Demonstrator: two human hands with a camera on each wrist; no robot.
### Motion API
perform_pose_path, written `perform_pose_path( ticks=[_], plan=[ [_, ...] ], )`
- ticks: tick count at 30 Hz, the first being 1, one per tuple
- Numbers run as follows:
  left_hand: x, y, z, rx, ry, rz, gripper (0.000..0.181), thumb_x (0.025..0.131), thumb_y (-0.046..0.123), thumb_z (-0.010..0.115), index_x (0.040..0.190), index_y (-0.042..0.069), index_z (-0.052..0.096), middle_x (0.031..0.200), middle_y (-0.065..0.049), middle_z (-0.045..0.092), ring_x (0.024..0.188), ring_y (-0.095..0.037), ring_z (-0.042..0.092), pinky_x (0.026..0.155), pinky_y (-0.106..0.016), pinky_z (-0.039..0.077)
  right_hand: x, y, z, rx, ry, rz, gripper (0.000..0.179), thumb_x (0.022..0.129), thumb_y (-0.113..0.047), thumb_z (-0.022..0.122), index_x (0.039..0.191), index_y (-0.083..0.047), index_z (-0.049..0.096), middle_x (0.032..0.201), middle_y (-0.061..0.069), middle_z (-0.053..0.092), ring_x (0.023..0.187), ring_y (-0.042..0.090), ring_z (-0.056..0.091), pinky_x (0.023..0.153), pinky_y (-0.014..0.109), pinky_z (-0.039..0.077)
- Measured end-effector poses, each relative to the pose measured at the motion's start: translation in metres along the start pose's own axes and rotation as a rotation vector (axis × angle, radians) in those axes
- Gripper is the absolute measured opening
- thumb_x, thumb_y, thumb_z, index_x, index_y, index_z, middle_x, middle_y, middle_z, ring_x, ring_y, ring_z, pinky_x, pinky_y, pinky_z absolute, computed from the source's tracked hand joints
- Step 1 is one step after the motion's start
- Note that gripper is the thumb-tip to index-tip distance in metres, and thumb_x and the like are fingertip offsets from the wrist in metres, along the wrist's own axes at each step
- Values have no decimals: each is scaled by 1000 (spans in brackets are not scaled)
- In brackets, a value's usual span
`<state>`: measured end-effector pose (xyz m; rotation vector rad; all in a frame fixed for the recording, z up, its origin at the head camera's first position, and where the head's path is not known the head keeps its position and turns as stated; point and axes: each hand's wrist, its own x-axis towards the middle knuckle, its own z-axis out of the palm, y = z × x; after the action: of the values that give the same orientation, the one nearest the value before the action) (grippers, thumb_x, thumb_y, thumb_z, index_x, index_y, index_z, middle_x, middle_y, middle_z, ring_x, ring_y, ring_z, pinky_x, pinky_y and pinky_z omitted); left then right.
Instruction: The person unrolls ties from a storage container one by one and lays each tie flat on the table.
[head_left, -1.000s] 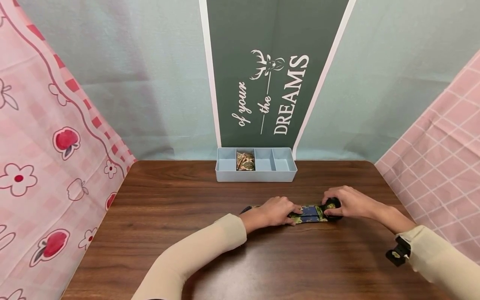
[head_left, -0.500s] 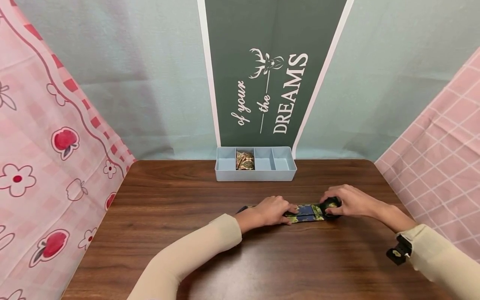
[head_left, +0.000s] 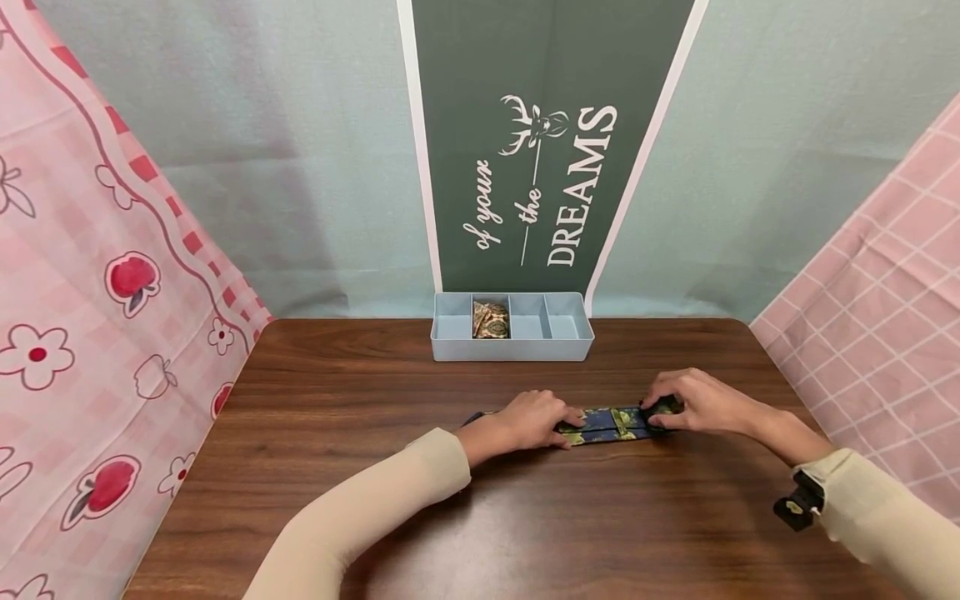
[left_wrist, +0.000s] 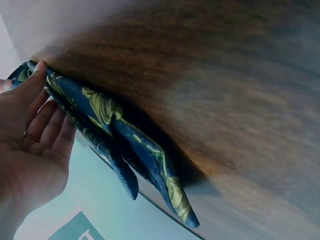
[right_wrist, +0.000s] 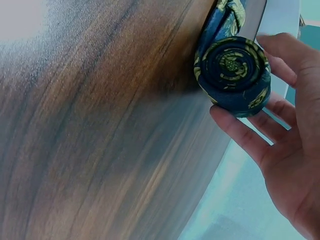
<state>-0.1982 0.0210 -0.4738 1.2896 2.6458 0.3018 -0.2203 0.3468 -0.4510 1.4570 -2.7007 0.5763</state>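
A navy necktie (head_left: 598, 423) with a yellow-green floral pattern lies across the wooden table, its right end wound into a roll. My left hand (head_left: 525, 421) grips the flat stretch, thumb on one edge and fingers on the other; the tie's loose ends (left_wrist: 165, 172) trail past that hand in the left wrist view. My right hand (head_left: 701, 404) holds the roll (right_wrist: 231, 72), which stands on its edge with its spiral side facing the right wrist camera. Thumb and fingers curve around the outside of the roll. A narrow yellowish keeper loop (head_left: 622, 422) crosses the tie between the hands.
A light blue divided box (head_left: 512, 350) stands at the table's back edge. One compartment holds a brown and cream patterned fabric bundle (head_left: 491, 322). Printed curtains hang behind the table and at both sides.
My left hand has slid a little to the left, and the keeper loop has shifted left with it. More flat tie shows beside the roll. My right hand has stayed nearly still.
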Motion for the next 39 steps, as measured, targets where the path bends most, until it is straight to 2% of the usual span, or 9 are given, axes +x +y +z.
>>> perform_pose_path(
  ticks=[4,12,17,22,27,32,39],
  plan=[
    [-2,-2,0,-5,-2,-2,44,97,40,78,139,29,71,147,10,64,123,-14,69,91,-29,60,0,0,2,-30,11,0,21,82,-15,92,98,-20,81,98,-11,72,84,0,67,66,22,55],
    [-8,-5,-3,-7,-10,-12,44,96,40,79,139,29,72,147,10,63,123,-14,69,91,-30,60,-1,-1,-3,29,-23,22,26,83,-8,88,105,-18,79,102,-5,73,81,1,64,59,24,53],
    [-13,-7,-3,-6,-10,-15,44,96,40,79,139,29,72,147,10,63,124,-14,68,93,-30,59,-2,-1,-6,62,-46,13,30,82,-2,84,109,-16,79,104,-2,73,77,1,59,57,20,48],
    [-19,-10,-3,-16,-11,-22,43,97,39,78,138,29,72,147,10,63,123,-15,69,91,-30,60,-4,-1,-4,76,-44,16,34,81,5,78,110,-13,79,107,0,72,81,3,61,58,21,48],
    [-24,-12,-3,-8,-8,-18,42,97,39,79,138,29,73,147,10,63,122,-15,70,90,-30,60,-5,-1,2,39,-20,35,22,87,-6,84,106,-17,78,104,-5,72,83,1,63,60,23,51],
    [-27,-12,-4,-13,-6,-21,42,96,38,79,137,28,74,146,9,64,121,-15,70,89,-30,60,-4,0,5,15,-7,27,24,85,-11,89,103,-19,76,102,-8,71,84,0,64,64,26,54],
    [-34,-16,-6,-21,-4,-20,42,96,38,80,136,28,75,145,10,65,119,-15,71,87,-30,60,-4,0,1,19,-28,5,32,80,3,80,109,-12,79,105,-4,72,76,1,56,60,16,42]
  ],
)
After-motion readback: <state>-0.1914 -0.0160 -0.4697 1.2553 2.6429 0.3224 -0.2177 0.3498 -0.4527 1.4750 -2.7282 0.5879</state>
